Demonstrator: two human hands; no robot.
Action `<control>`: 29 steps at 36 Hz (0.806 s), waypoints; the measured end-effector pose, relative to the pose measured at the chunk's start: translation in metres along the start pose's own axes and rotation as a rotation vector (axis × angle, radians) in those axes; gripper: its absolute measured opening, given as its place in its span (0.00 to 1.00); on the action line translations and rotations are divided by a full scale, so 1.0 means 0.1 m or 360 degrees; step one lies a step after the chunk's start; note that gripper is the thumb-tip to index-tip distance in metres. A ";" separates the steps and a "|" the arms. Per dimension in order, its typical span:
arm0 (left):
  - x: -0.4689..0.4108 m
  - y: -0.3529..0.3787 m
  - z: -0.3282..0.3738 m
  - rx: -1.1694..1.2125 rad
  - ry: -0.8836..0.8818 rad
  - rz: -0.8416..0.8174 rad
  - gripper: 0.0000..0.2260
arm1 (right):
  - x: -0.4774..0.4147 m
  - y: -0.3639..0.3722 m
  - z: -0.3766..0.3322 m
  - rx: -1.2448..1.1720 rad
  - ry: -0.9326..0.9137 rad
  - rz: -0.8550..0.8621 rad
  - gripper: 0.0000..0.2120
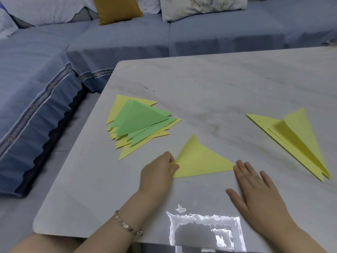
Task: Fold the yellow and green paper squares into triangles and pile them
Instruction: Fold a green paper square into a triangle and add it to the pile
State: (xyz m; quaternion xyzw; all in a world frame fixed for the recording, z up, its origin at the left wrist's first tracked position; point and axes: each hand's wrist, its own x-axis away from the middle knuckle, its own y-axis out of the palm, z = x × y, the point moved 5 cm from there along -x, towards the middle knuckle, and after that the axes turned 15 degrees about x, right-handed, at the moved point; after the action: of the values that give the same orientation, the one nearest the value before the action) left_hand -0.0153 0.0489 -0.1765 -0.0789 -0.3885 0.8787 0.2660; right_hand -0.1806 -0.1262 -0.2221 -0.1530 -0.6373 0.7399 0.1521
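Pinching a folded triangle [198, 161] near the pile [140, 121] with the left hand [158, 170], right hand [255, 187] flat, fingers spread. Few sheets [295, 139] remain, I reckon.

Both hands forward, forearms low
Left hand [158, 169] curled, pinching yellow triangle [198, 161] corner; right hand [255, 185] flat, palm down, fingers spread

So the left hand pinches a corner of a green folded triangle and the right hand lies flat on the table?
The head view shows the triangle that the left hand pinches is yellow, not green. The right hand does lie flat on the table.
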 end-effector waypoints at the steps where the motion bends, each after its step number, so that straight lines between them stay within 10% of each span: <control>1: -0.02 -0.04 0.00 0.0011 0.0030 0.0037 0.07 | 0.00 0.00 0.00 -0.0004 -0.0002 0.0001 0.36; 9: -0.60 -0.88 -0.34 0.0265 0.0002 0.0519 0.11 | 0.00 0.00 -0.01 -0.0079 0.0041 -0.0023 0.37; 15: -0.93 -1.08 -0.60 -0.0444 -0.0168 0.0583 0.24 | 0.00 -0.03 -0.05 -0.0088 0.0074 0.0005 0.37; 19: -0.91 -0.65 -0.34 -0.0648 0.0535 0.0358 0.17 | -0.01 -0.06 -0.05 -0.0081 0.0113 0.0120 0.31; 24: -0.99 -0.22 -0.50 -0.0628 0.0010 -0.0165 0.24 | -0.08 -0.15 -0.02 -0.0046 0.0120 0.0237 0.25; 29: -1.10 -0.21 -0.54 -0.0666 -0.0139 -0.0145 0.25 | -0.26 -0.27 0.30 -0.0395 0.0357 0.0337 0.15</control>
State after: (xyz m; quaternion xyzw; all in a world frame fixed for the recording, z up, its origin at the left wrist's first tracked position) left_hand 0.1044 0.0369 -0.2058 -0.0767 -0.5768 0.7685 0.2661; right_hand -0.1688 -0.1601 -0.1907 -0.3181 -0.6830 0.6458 0.1235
